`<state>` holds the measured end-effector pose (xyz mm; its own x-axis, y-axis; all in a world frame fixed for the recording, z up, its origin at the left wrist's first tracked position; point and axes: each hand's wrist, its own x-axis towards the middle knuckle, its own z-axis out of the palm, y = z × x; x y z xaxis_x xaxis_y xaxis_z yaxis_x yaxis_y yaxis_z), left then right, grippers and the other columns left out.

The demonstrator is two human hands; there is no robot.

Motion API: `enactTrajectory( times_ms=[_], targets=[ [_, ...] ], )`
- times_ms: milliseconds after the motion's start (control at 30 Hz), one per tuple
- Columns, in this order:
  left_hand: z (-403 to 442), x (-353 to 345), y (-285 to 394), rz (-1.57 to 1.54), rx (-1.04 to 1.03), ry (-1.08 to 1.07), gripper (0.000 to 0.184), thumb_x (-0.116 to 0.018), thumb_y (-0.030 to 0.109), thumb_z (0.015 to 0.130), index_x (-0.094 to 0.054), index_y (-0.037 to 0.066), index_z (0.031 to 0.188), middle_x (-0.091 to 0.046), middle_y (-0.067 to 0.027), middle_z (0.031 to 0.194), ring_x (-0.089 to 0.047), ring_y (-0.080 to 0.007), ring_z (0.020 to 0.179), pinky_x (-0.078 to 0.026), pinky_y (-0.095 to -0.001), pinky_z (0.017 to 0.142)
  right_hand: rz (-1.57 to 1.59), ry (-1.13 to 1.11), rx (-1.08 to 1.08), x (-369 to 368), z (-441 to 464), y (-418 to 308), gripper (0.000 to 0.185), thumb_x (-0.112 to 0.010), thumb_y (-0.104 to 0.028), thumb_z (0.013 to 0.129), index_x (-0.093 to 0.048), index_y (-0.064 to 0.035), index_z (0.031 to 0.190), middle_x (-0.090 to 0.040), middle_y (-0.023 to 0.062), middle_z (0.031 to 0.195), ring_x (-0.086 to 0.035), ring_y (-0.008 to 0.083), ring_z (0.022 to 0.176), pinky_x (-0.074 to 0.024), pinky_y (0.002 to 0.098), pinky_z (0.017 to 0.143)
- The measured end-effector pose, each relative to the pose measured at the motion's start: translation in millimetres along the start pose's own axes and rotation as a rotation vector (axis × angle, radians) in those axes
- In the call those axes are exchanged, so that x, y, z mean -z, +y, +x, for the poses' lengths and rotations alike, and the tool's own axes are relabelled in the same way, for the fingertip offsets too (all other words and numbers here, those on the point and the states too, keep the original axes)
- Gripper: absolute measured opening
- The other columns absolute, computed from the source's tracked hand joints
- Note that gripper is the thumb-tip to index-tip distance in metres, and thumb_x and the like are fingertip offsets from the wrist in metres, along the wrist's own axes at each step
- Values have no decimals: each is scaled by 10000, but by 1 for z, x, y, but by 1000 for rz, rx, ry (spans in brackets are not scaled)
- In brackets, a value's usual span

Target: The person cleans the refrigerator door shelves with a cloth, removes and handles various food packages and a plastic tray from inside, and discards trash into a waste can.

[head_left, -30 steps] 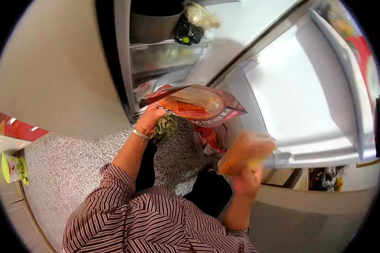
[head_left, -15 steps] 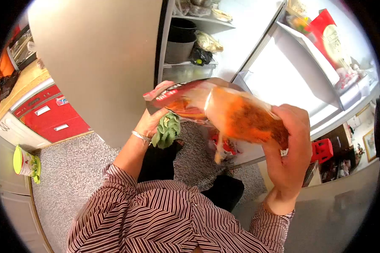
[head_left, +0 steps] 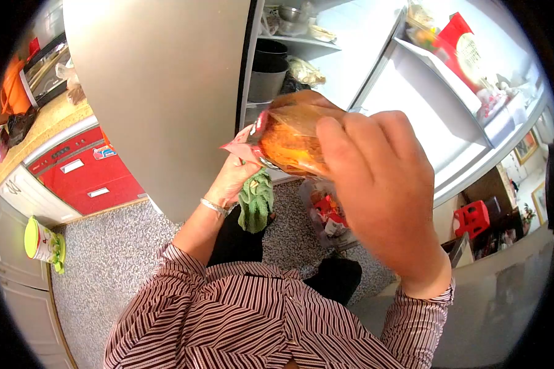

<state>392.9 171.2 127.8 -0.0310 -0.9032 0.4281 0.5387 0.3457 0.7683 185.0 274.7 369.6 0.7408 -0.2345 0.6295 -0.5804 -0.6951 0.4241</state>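
Observation:
An orange-brown food packet in clear plastic (head_left: 292,144) is between my two hands, in front of the open fridge. My left hand (head_left: 235,178) is closed on the pink and dark red edge of a printed bag (head_left: 246,144), and a green cloth (head_left: 256,202) hangs below that hand. My right hand (head_left: 385,184) is large and near the camera, its fingers curled over the right end of the orange packet. How far the packet sits inside the printed bag cannot be made out.
The fridge shelves hold a dark pot (head_left: 268,77) and metal bowls (head_left: 293,21). A red package (head_left: 458,52) stands in the open door on the right. A clear bin with red packets (head_left: 327,215) is low down. Red drawers (head_left: 95,175) and a green-white bucket (head_left: 42,240) are left.
My right hand has come up and left with the orange packet, to the printed bag in my left hand. The view has shifted, showing more of the kitchen at left.

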Motion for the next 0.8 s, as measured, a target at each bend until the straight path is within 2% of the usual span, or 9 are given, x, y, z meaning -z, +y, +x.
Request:
enactTrajectory(
  times_ms=[133,233,300,367,433,533,633,700,800],
  targets=[
    [-1,4,0,47,83,-17,386,-782,298,856,-684,1,1083,-512,-41,1390,-482,-137,1248,-419,-342,1028,-22,-21,37,3,7,-6,407,-676,-60,677,-621,-19,1078,-590,75,964,-557,254,843,-495,353,695],
    [5,1,-2,96,-11,-5,366,-770,257,871,-659,10,1119,-565,-34,1315,-531,-130,1190,-480,-321,953,-156,15,140,2,16,0,374,-674,-61,675,-630,-16,1043,-586,66,936,-562,245,840,-495,330,675],
    [-1,-7,3,-44,76,74,395,-766,234,873,-621,19,1171,-575,-28,1297,-554,-122,1162,-491,-322,953,-101,54,98,-4,17,4,339,-672,-60,681,-640,-20,1017,-593,59,932,-566,243,841,-499,334,673],
    [-2,-29,27,53,14,85,454,-765,226,874,-572,31,1236,-591,-29,1281,-572,-123,1144,-492,-320,965,-36,65,67,-7,19,5,324,-674,-60,679,-645,-20,999,-597,52,929,-569,240,843,-503,337,674],
    [-1,-16,21,-28,218,117,547,-775,249,863,-540,30,1305,-594,-34,1293,-567,-147,1176,-478,-334,995,13,64,58,-7,23,7,320,-676,-61,674,-648,-19,990,-599,47,928,-571,238,843,-506,338,675],
    [-1,-27,23,-43,120,23,533,-754,184,879,-521,23,1330,-601,-43,1299,-578,-172,1174,-481,-351,1006,44,44,66,-3,25,11,316,-670,-65,681,-648,-22,993,-604,51,922,-573,242,845,-513,342,681],
    [-3,-41,32,-97,74,35,496,-730,114,887,-521,20,1328,-597,-49,1321,-578,-177,1182,-477,-358,1023,-22,32,168,-9,24,5,298,-654,-66,697,-648,-28,993,-608,56,942,-566,247,857,-512,341,686],
    [3,-27,22,-34,120,89,527,-730,99,883,-504,16,1352,-590,-59,1334,-570,-177,1197,-475,-357,1027,7,23,124,-15,23,3,302,-644,-61,711,-644,-38,1012,-607,59,961,-558,254,865,-511,341,692],
    [3,-16,8,-98,171,33,546,-750,184,882,-514,24,1347,-596,-51,1316,-563,-169,1199,-441,-351,1048,55,53,51,-16,25,9,317,-630,-64,727,-632,-48,1044,-597,60,982,-545,275,872,-504,358,726]
  ],
)
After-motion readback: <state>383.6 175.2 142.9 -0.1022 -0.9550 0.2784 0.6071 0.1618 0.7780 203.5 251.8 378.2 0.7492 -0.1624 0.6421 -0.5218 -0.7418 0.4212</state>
